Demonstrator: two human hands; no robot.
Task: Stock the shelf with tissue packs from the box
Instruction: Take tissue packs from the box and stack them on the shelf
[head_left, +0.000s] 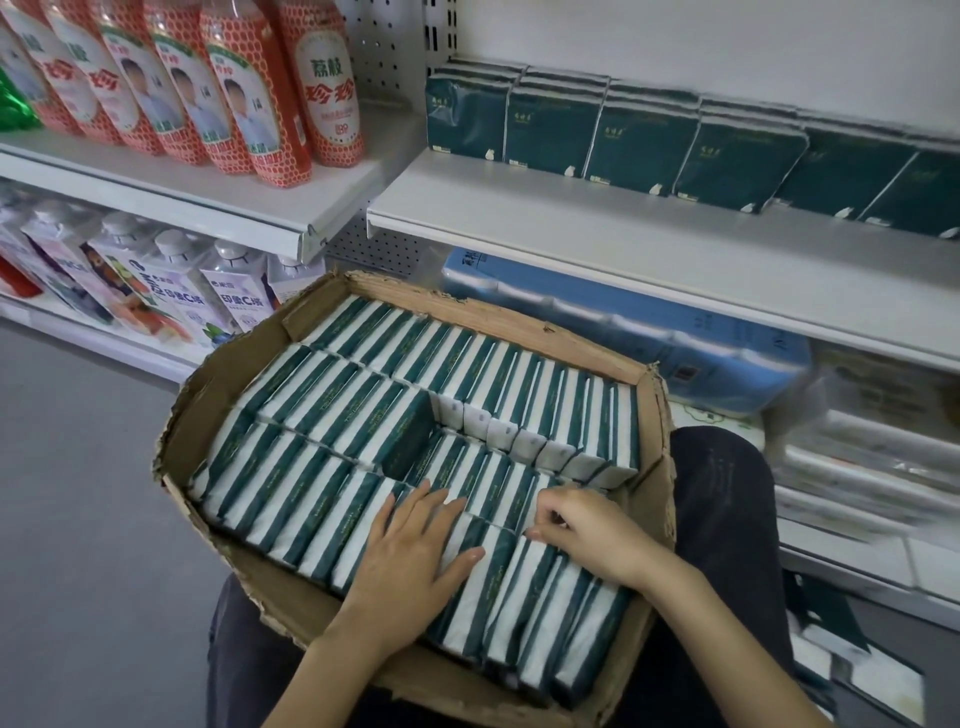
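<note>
A torn cardboard box (218, 395) rests on my lap, packed with rows of green-and-white tissue packs (332, 405) standing on edge. A gap in the middle row exposes a lower layer. My left hand (415, 551) lies flat with straight fingers on the packs in the near row. My right hand (582, 525) has its fingers curled down into the near row, pinching the top of a pack there. On the white shelf (519, 218) above stand dark green tissue packs (639, 140) in a row along the back.
Red drink bottles (228, 93) fill the upper left shelf, with cartons (171, 291) below them. Blue toilet-roll packs (649, 332) lie under the tissue shelf. My knee (722, 488) is at the right. Grey floor lies to the left.
</note>
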